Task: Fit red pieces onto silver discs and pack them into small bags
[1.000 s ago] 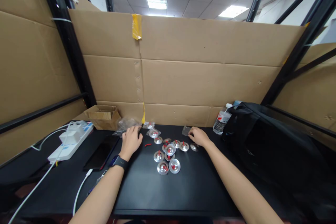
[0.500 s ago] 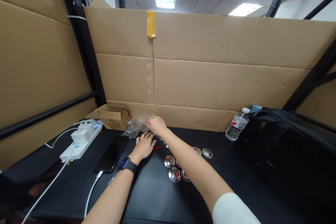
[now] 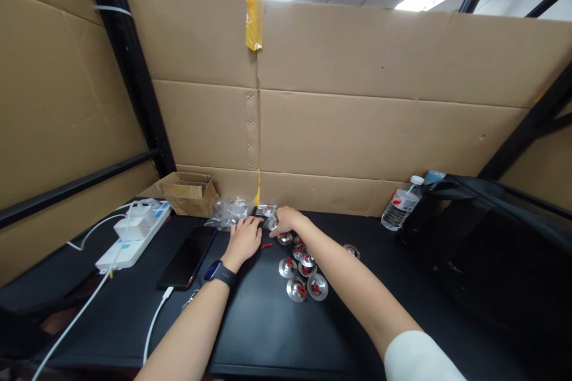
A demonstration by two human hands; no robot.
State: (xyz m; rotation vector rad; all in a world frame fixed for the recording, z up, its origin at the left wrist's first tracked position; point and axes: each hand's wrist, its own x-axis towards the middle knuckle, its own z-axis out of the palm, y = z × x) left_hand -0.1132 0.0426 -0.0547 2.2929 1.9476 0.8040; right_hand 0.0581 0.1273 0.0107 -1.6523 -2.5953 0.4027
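Several small silver discs with red centres (image 3: 306,278) lie grouped on the black table (image 3: 277,327). My left hand (image 3: 243,239), a dark watch on its wrist, lies flat on the table with fingers stretched toward a crumpled clear plastic bag (image 3: 227,210). My right hand (image 3: 286,219) has crossed over to the left; its fingers curl down onto a small bagged disc (image 3: 268,211) at the back of the group. What the fingers grip is hidden. One disc (image 3: 351,249) lies apart to the right. A small red piece (image 3: 267,246) rests beside my left hand.
A black phone (image 3: 185,257) with a white cable and a white power strip (image 3: 134,236) lie at left. A small open cardboard box (image 3: 190,192) stands at the back left. A water bottle (image 3: 399,210) and a black bag (image 3: 482,250) fill the right. Cardboard walls surround the table.
My right hand swung from the right side of the discs across to the plastic bags at the back left, then dropped onto the bagged disc. My left hand stayed flat.
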